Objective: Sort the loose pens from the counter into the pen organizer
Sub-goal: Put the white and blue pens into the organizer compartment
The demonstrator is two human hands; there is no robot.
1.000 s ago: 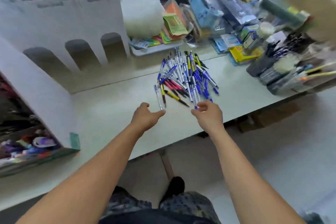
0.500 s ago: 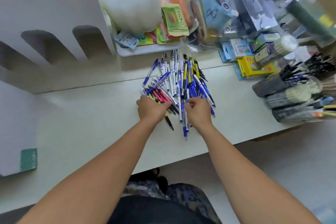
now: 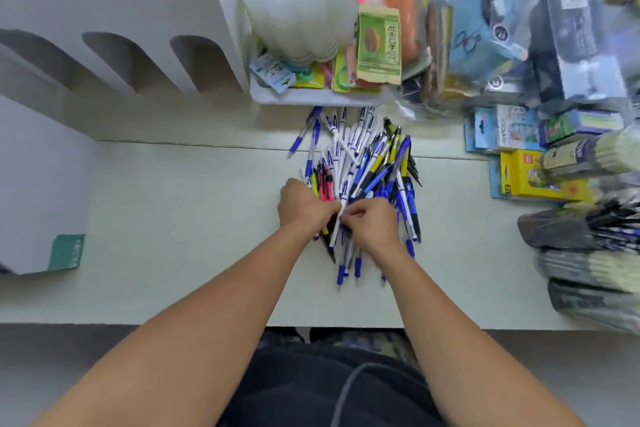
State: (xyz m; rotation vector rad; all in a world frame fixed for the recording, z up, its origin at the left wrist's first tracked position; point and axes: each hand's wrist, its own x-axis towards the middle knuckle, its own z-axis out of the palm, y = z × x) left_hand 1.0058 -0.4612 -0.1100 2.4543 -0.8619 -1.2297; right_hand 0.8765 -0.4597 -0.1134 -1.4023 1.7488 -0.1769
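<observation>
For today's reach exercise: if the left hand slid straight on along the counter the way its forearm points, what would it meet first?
The left hand is already in the pen pile; straight on come more pens, probably then the white tray, though depth is unclear.

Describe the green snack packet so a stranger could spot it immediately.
Find the pile of pens mid-counter; directly behind it sits a white tray. The green snack packet stands at its right end, the only one with a seed picture and dark vertical characters.

Setting: likely a stationery shop. Counter [image 3: 173, 236] crowded with packaged goods [image 3: 485, 17], boxed items [image 3: 533, 180] and bundled pens [image 3: 588, 236]. Far edge blurred.
</observation>
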